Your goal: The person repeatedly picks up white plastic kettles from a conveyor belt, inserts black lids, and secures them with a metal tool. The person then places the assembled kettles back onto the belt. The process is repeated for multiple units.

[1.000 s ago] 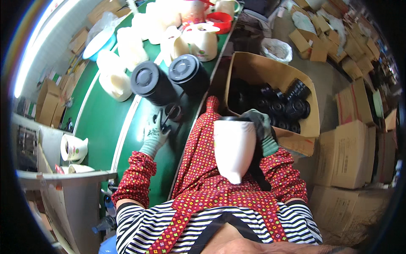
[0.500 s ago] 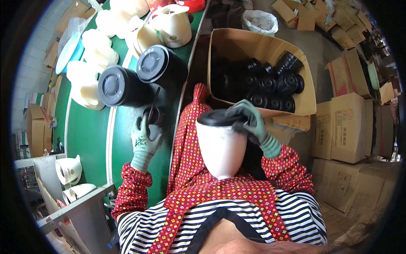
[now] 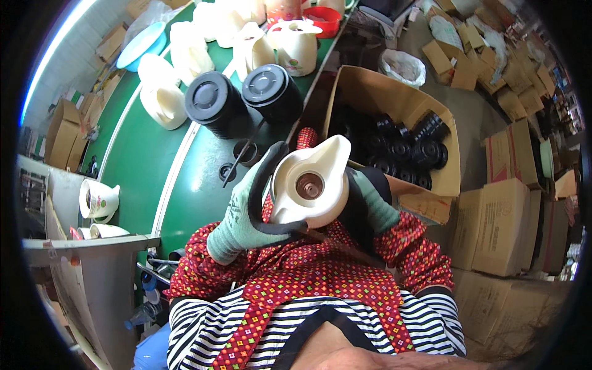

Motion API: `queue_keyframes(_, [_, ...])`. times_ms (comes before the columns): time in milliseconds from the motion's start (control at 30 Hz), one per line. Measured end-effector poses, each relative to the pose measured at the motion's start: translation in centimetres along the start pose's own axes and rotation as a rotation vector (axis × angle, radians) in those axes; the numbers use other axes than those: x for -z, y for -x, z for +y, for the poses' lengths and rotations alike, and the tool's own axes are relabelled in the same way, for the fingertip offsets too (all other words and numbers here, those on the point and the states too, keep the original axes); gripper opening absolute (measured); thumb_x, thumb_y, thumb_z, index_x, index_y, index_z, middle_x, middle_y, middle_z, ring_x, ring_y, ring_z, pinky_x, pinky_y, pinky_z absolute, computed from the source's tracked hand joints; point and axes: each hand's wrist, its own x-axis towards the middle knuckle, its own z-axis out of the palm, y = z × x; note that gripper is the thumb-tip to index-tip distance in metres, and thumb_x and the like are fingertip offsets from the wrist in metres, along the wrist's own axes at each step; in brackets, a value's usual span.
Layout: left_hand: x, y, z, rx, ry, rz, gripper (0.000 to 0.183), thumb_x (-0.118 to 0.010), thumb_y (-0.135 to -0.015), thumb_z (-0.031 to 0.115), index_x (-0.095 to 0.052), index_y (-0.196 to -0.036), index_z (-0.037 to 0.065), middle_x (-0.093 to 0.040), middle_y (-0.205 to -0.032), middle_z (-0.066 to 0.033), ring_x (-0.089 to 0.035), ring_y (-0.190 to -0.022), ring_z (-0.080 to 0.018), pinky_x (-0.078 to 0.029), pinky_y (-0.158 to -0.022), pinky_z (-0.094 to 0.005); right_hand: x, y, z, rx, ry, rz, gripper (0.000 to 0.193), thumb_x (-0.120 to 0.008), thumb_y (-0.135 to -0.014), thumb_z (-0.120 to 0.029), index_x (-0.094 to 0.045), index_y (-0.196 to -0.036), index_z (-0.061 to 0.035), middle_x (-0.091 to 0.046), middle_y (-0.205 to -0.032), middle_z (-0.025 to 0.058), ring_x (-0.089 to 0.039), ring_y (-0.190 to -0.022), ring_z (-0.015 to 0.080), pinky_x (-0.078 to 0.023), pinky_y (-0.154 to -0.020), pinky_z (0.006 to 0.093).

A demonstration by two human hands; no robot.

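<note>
Upright in front of my chest is a white jug (image 3: 328, 206), its spout pointing away and to the right. Its round mouth opening shows a brownish inside. My gloved left hand (image 3: 250, 213) wraps round its left side, thumb and fingers spread along the wall. On the opposite side my gloved right hand (image 3: 370, 197) grips it, with the fingers mostly hidden behind the jug. On the green table to the left lie a thin dark rod (image 3: 240, 161) and a small black round part (image 3: 227, 171). Two stacks of black round caps (image 3: 207, 97) stand just beyond them.
Several white jugs (image 3: 295, 49) and a red basin (image 3: 325, 22) stand along the far table. At right, a cardboard box (image 3: 453, 176) holds many black round parts. Stacked cartons (image 3: 509, 228) line the right side. A grey bin (image 3: 102, 283) is at lower left.
The jug has been turned from upside down, black round piece on top, to spout up. My left hand has left the small parts on the table and now holds the jug.
</note>
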Motion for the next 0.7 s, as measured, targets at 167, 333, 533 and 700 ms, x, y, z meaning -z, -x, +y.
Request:
queue_keyframes(167, [-0.1,2.6,-0.8,-0.011,-0.064,-0.055,0.111,-0.096,-0.067,0.029,-0.039,-0.156,-0.007,-0.054,-0.152,-0.0246,-0.051,-0.144,-0.035,-0.036,-0.121,-0.0441,-0.9,-0.3,-9.2,0.094,0.08,0.144,0.047,-0.052,-0.112,-0.03,-0.054,-0.146,0.0028,-0.065,-0.131,0.013,-0.062,-0.121,0.016,-0.051,-0.103,0.0304])
queue_keyframes(333, [1.6,2.8,0.9,0.064,-0.124,-0.137,0.101,-0.093,-0.073,0.022,-0.042,-0.156,-0.005,-0.054,-0.151,-0.0237,-0.051,-0.143,-0.035,-0.036,-0.121,-0.0441,-1.6,1.2,-15.8,0.104,0.3,0.008,0.049,-0.064,-0.105,-0.026,-0.056,-0.142,0.0056,-0.071,-0.118,0.0253,-0.073,-0.105,0.0255,-0.055,-0.094,0.0349])
queue_keyframes(533, [2.7,-0.7,1.4,0.078,-0.283,-0.226,0.079,-0.086,-0.081,0.023,-0.052,-0.148,-0.001,-0.065,-0.134,-0.0248,-0.065,-0.124,-0.0387,-0.051,-0.107,-0.0452,-4.0,1.6,-16.1,0.173,0.793,-0.112,0.078,-0.081,-0.084,-0.03,-0.047,-0.148,-0.001,-0.06,-0.127,0.0238,-0.067,-0.111,0.0391,-0.055,-0.095,0.0458])
queue_keyframes(700, [1.1,-3.9,1.9,0.142,-0.646,-0.445,0.058,-0.084,-0.079,0.026,-0.063,-0.128,0.002,-0.071,-0.115,-0.0194,-0.069,-0.106,-0.0403,-0.057,-0.092,-0.0472,-6.3,0.4,-18.2,-0.119,1.032,-0.154,0.081,-0.082,-0.081,-0.04,-0.045,-0.142,-0.0007,-0.057,-0.123,0.0258,-0.069,-0.105,0.0408,-0.059,-0.087,0.0501])
